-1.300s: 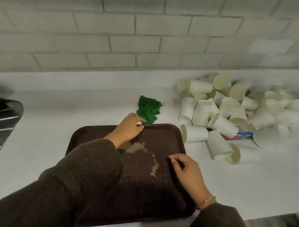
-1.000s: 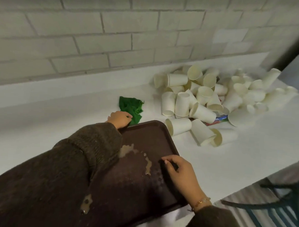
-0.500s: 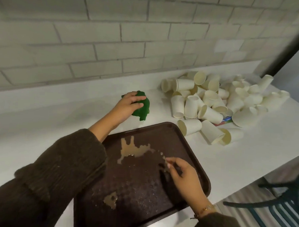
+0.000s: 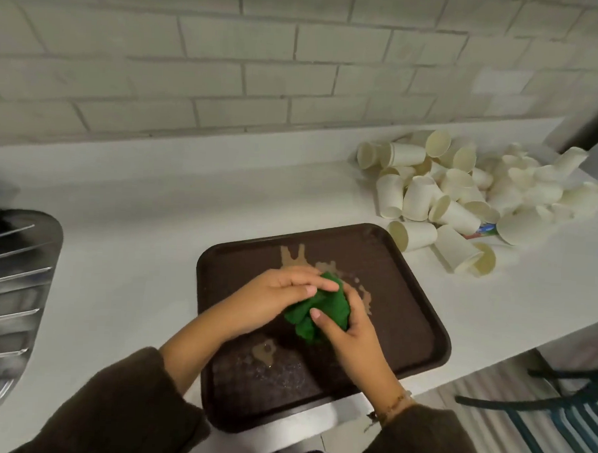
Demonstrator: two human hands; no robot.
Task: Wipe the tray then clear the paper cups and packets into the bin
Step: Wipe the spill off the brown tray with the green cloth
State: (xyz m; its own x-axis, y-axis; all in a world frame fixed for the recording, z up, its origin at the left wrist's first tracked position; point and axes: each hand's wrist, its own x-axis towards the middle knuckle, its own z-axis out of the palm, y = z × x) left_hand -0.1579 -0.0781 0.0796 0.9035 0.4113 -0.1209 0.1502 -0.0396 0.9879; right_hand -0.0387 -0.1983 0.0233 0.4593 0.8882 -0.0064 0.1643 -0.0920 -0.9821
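Both hands bunch the green cloth (image 4: 325, 308) above the tray (image 4: 407, 299), probably gathering a pad for wiping. The left hand (image 4: 281, 290) has its fingers curled over the top; the right hand (image 4: 353, 329) wraps the near side, wrist bent inward. The spill (image 4: 293, 257) lies just beyond the fingertips; cloth-to-tray contact is unclear. The paper cups (image 4: 456, 195) are heaped well right of the fingers.

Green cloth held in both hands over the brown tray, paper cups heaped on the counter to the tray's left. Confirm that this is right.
One thing is wrong: the paper cups are heaped on the counter to the tray's right, not its left, as the head view shows. The rest stands: the left hand and right hand both hold the green cloth over the brown tray.
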